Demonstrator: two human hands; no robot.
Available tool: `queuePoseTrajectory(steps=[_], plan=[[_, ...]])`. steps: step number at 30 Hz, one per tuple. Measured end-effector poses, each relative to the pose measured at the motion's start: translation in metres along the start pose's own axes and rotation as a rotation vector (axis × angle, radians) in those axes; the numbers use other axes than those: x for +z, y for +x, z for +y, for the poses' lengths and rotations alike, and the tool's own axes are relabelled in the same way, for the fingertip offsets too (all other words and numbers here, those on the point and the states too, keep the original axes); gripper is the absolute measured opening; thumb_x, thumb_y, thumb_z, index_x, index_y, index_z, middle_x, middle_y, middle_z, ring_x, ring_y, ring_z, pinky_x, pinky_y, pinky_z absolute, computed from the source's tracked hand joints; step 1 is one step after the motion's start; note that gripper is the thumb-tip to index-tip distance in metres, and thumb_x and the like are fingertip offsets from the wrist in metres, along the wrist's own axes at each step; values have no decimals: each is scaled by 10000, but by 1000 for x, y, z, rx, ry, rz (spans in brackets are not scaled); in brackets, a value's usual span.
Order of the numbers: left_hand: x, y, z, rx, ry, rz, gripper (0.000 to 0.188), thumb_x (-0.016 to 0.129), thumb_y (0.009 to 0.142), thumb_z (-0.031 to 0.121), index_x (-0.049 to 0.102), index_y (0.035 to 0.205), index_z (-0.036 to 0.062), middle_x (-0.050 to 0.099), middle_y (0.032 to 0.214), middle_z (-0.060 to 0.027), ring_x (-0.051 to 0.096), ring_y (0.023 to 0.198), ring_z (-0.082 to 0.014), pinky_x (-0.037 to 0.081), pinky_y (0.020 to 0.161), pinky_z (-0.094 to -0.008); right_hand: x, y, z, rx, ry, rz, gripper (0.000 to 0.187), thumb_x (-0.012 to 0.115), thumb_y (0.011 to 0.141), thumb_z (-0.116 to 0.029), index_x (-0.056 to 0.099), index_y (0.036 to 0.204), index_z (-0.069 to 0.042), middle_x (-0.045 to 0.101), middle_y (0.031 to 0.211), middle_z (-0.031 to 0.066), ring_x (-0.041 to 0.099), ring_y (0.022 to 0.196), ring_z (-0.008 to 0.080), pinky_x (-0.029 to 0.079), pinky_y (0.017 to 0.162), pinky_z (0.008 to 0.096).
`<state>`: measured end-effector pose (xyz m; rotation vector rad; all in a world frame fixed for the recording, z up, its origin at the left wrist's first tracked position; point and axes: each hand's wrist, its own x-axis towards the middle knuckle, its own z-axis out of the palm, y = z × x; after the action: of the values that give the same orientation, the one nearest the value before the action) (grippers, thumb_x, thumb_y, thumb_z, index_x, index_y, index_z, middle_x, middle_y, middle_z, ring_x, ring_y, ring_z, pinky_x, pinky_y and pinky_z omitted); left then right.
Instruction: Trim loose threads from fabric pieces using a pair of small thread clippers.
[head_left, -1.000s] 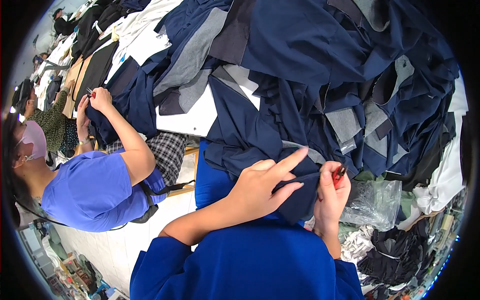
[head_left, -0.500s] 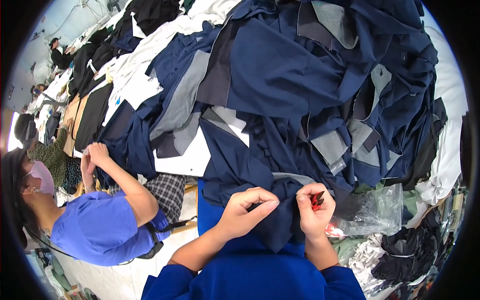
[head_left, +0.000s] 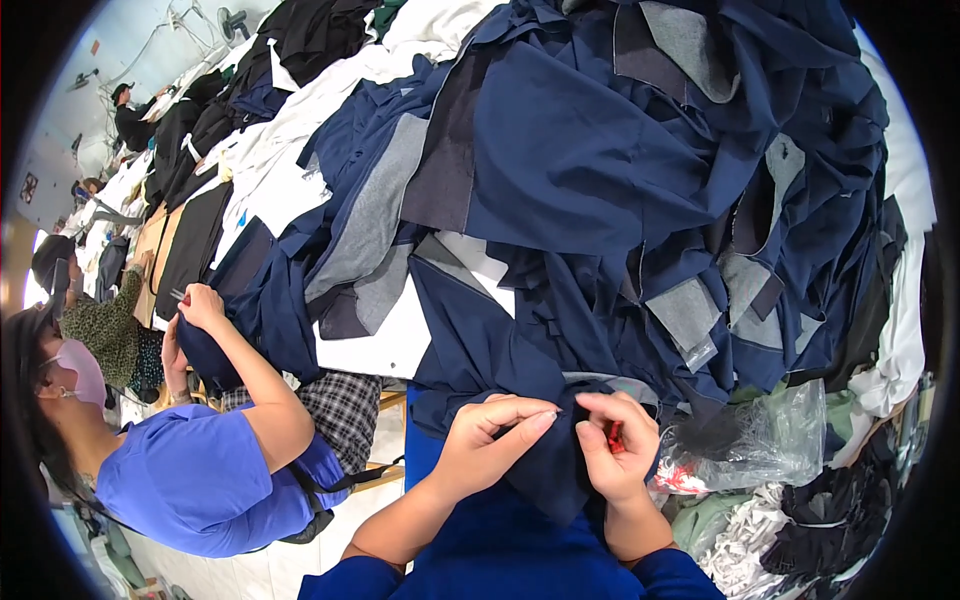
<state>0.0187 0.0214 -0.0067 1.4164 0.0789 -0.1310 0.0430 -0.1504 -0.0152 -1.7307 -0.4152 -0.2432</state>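
Note:
A navy garment piece (head_left: 545, 482) hangs over the near table edge into my lap, its lower end coming to a point. My left hand (head_left: 492, 440) is closed, with thumb and forefinger pinched together at the cloth; any thread between the tips is too small to see. Close by on the right, my right hand (head_left: 618, 445) curls around small red-handled thread snips (head_left: 615, 436). Only a bit of red shows in that palm, and the blades are hidden. The right thumb and forefinger reach toward the left fingertips, with a narrow gap between the hands.
A large heap of navy garments (head_left: 580, 150) with grey and dark linings covers the table. On the right lie a clear plastic bag (head_left: 770, 440) and bundled dark cloth (head_left: 830, 520). At left a co-worker in a blue shirt (head_left: 200, 470) handles navy cloth, holding a small pointed tool.
My right hand has turned and moved left, closer to my left fingertips. Less of the red snips shows now. The co-worker's raised hand now shows a pointed tool.

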Motion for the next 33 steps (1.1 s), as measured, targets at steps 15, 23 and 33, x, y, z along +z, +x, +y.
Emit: queuePoseTrajectory(steps=[15, 23, 33], plan=[[18, -9, -14, 89, 67, 77, 100, 659, 854, 66, 694, 913, -7, 681, 752, -46, 563, 664, -96, 426, 630, -235, -2, 7, -1, 29, -141, 36, 145, 635, 752, 86, 662, 850, -17, 557, 643, 67, 503, 497, 121, 369, 461, 223], [29, -4, -29, 152, 133, 128, 94, 667, 844, 63, 697, 909, 2, 662, 709, -45, 541, 621, -99, 410, 611, -239, -18, -9, 3, -183, -258, 9, 239, 718, 662, 49, 699, 883, -42, 629, 696, 70, 613, 576, 191, 465, 523, 266], [39, -9, -19, 313, 376, 69, 88, 684, 815, 49, 702, 893, 12, 602, 616, -52, 495, 525, -127, 369, 582, -256, -30, -18, 13, 480, 452, 309, 67, 604, 882, -28, 634, 854, 25, 598, 743, 11, 493, 626, 43, 380, 578, 182]])
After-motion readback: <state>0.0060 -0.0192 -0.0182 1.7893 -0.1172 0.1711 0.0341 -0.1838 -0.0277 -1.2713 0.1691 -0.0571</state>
